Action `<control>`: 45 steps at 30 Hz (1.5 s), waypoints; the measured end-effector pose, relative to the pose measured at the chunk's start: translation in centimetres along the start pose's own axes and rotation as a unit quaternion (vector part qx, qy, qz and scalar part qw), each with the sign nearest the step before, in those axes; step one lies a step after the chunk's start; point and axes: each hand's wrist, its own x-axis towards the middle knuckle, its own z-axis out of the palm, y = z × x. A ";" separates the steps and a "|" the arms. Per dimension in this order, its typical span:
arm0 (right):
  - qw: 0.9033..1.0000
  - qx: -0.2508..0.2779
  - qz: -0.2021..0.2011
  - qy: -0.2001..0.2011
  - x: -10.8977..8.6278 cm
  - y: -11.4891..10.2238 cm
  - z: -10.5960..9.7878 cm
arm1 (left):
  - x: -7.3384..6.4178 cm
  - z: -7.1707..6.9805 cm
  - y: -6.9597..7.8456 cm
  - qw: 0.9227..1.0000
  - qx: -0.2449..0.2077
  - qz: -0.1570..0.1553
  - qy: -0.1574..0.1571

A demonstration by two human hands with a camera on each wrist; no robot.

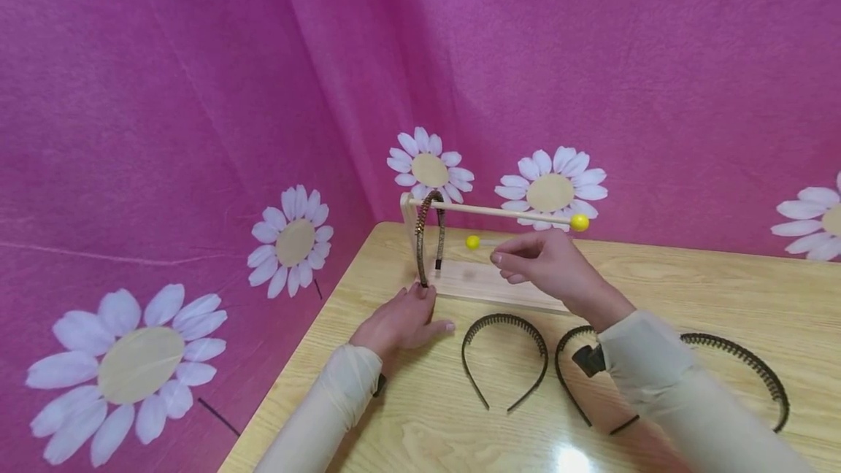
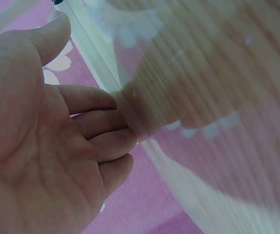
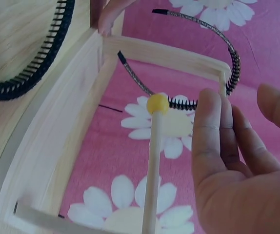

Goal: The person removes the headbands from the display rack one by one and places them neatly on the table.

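A brown beaded headband [image 1: 420, 239] hangs over the upper rod [image 1: 493, 210] of a wooden rack, close to its left post [image 1: 406, 217]. My left hand [image 1: 402, 318] has its fingertips at the left end of the rack's base [image 1: 473, 285], below the headband's tip; its fingers hold nothing. Raised under the upper rod's right part, my right hand [image 1: 555, 265] covers some of the lower rod. In the right wrist view the fingers [image 3: 208, 131] extend beside the hanging headband [image 3: 232, 68], with the thumb apart and nothing between.
A black toothed headband [image 1: 504, 318] lies on the table [image 1: 434, 414] before the rack. Further dark headbands [image 1: 755, 356] lie to the right, partly behind my right sleeve. Yellow balls [image 1: 579, 222] cap the rods. A pink flowered cloth [image 1: 591, 57] stands behind and left.
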 end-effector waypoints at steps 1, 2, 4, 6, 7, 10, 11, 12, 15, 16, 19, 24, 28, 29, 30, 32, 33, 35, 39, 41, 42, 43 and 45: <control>1.000 -0.001 0.001 0.000 0.3 -0.1 0.3 | 0.0 0.0 0.0 1.000 0.000 0.000 -0.001; 1.000 -0.001 0.001 0.000 0.5 -0.1 0.5 | 0.0 0.0 -0.1 1.000 -0.001 0.000 0.000; 1.000 -0.003 0.002 -0.001 1.0 -0.3 1.0 | 0.0 -0.1 -0.1 1.000 0.000 0.002 0.001; 1.000 -0.005 0.001 -0.002 1.5 -0.4 1.4 | 0.0 -0.1 -0.2 1.000 -0.001 0.004 0.003; 1.000 -0.006 0.002 -0.005 1.6 -0.5 1.6 | 0.1 0.0 -0.2 1.000 -0.001 0.005 0.004; 1.000 -0.010 0.006 -0.010 2.1 -0.6 2.2 | 0.1 0.1 -0.2 1.000 -0.003 0.006 0.003; 1.000 -0.011 0.006 -0.012 2.2 -0.6 2.5 | 0.1 0.1 -0.3 1.000 -0.003 0.006 0.002; 1.000 -0.011 0.006 -0.013 2.3 -0.7 2.6 | 0.1 0.1 -0.2 1.000 -0.003 0.006 0.000; 1.000 -0.010 0.006 -0.012 2.7 -0.8 3.2 | 0.2 0.1 -0.2 1.000 -0.001 0.001 -0.004; 1.000 -0.007 0.006 -0.012 2.8 -0.8 3.4 | 0.2 0.1 -0.2 1.000 0.001 -0.002 -0.005; 1.000 0.001 0.005 -0.008 3.2 -1.0 4.2 | 0.2 0.1 -0.3 1.000 0.004 -0.008 -0.005; 1.000 0.012 0.003 -0.015 3.8 -1.0 5.5 | 0.1 0.2 -0.3 1.000 0.010 0.005 0.003; 1.000 0.012 0.003 -0.011 4.2 -1.0 6.3 | 0.1 0.3 -0.3 1.000 0.012 0.007 0.006; 1.000 0.011 0.002 -0.008 4.3 -1.0 6.4 | 0.2 0.3 -0.3 1.000 0.011 0.006 0.007; 1.000 0.008 0.000 -0.005 4.4 -1.0 6.6 | 0.2 0.3 -0.3 1.000 0.010 0.004 0.008; 1.000 0.004 -0.005 0.000 4.7 -1.1 6.9 | 0.3 0.3 -0.3 1.000 0.008 0.003 0.012; 1.000 0.003 -0.006 0.003 4.8 -1.2 7.0 | 0.3 0.3 -0.3 1.000 0.007 0.003 0.014; 1.000 -0.001 -0.012 0.008 5.0 -1.2 7.3 | 0.4 0.3 -0.3 1.000 0.006 0.004 0.019; 1.000 0.006 -0.016 0.014 5.4 -1.2 7.8 | 0.3 0.3 -0.3 1.000 0.010 0.012 0.020; 1.000 0.012 -0.017 0.010 5.5 -1.1 8.0 | 0.2 0.3 -0.3 1.000 0.010 0.013 0.019; 1.000 0.016 -0.016 0.007 5.6 -1.1 8.2 | 0.1 0.3 -0.3 1.000 0.009 0.010 0.018; 1.000 0.016 -0.016 0.005 5.7 -1.1 8.3 | 0.1 0.3 -0.3 1.000 0.007 0.007 0.017; 1.000 0.016 -0.017 0.000 5.8 -1.2 8.5 | 0.0 0.3 -0.3 1.000 0.005 0.001 0.018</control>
